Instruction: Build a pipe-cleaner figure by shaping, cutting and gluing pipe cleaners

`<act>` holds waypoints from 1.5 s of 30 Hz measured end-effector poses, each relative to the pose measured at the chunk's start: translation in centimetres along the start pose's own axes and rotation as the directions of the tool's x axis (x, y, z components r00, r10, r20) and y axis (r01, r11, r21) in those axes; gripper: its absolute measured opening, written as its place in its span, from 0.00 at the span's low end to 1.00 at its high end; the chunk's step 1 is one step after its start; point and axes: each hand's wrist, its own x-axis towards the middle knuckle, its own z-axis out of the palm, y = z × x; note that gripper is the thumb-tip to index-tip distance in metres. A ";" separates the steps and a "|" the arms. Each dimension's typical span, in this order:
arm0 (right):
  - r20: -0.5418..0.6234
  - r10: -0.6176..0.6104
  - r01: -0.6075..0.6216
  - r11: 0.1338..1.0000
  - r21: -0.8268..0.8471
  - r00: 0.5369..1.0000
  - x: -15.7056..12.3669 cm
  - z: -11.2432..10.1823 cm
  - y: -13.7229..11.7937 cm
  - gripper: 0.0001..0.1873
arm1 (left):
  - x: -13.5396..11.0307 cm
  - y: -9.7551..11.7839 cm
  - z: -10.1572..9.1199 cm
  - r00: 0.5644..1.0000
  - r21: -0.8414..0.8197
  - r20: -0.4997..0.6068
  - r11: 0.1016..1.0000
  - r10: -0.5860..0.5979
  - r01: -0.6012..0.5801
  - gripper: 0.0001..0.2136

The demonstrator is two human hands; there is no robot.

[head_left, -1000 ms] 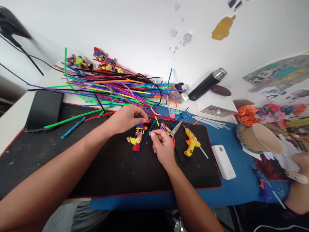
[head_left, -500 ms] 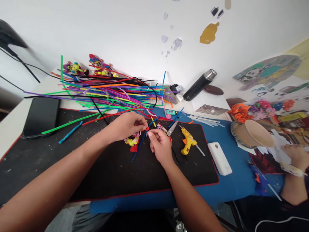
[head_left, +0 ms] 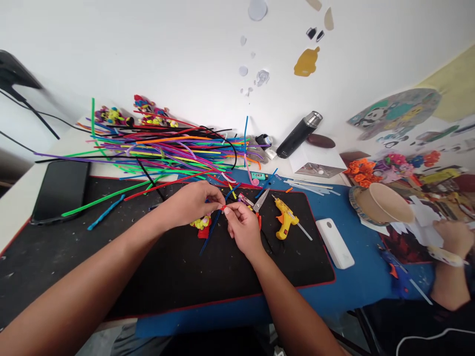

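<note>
Over the black mat (head_left: 166,277), my left hand (head_left: 196,202) pinches a small red piece of pipe cleaner (head_left: 223,208) between thumb and fingers. My right hand (head_left: 243,225) comes at it from the other side, thumb and forefinger closed on the same red bit. Partly hidden behind my left hand lies a yellow and red pipe cleaner figure (head_left: 202,225). A dark blue pipe cleaner (head_left: 210,231) lies between this figure and my right hand. Open scissors (head_left: 262,199) rest just beyond my right hand.
A yellow glue gun (head_left: 285,217) lies right of the scissors, near a white power bank (head_left: 335,243). Many coloured pipe cleaners (head_left: 166,148) are heaped at the back, by a black flask (head_left: 299,136). A phone (head_left: 61,190) lies left. Another person's hand (head_left: 454,236) is far right.
My right thumb and forefinger have closed in on the red piece at my left fingertips. The camera view has shifted slightly; the things on the mat stay put.
</note>
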 end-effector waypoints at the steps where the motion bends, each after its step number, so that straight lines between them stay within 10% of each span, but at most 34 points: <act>1: 0.000 0.000 0.000 1.000 0.003 1.000 0.0 0.0 0.0 0.21 | 0.0 -0.1 0.0 1.000 -0.011 0.005 1.000 -0.010 0.010 0.10; 18: -0.012 0.012 -0.011 0.999 0.041 1.000 0.1 -0.1 0.3 0.20 | -0.3 -2.3 -3.9 0.978 -0.070 -0.196 0.995 -0.076 0.064 0.22; 45: -0.010 -0.012 0.012 0.999 0.037 1.000 0.1 -0.1 0.5 0.19 | -0.1 -3.0 -3.1 0.997 -0.056 -0.056 0.997 -0.059 0.056 0.20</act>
